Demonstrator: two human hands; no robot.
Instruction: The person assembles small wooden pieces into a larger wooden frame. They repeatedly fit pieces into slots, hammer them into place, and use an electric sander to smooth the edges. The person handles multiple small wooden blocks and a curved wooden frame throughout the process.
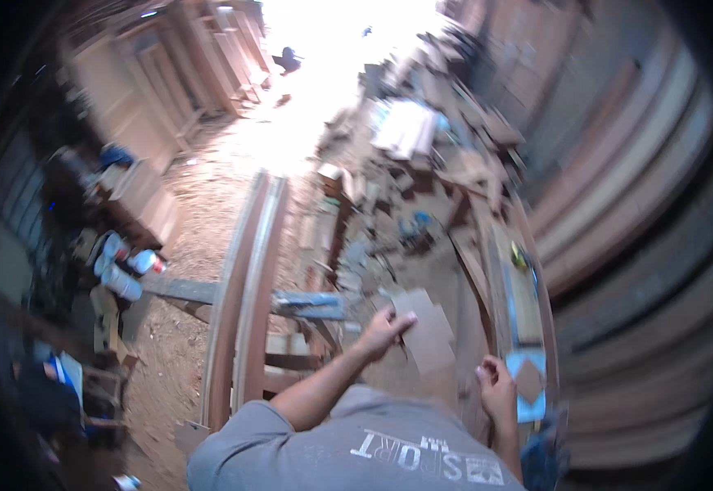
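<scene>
My left hand (pixel 387 331) is closed on a thin beige sheet (pixel 428 334) with stepped edges, perhaps sandpaper or card, its thumb pressing on the left edge. The sheet is held in front of my body, above the cluttered bench. To its right, my right hand (pixel 497 385) has its fingers curled in; whether anything small is between them cannot be made out. Just beside that hand lies a light blue flat thing (pixel 525 412) with a brown diamond-shaped piece (pixel 528 382) on it.
Two long wooden beams (pixel 246 286) run forward on my left across a grey crossbar (pixel 180 288). Scrap wood and offcuts (pixel 406 131) pile up ahead. Planks (pixel 610 180) lean along the right. Cans (pixel 119 278) stand on the left, near the shavings-covered floor (pixel 209 188).
</scene>
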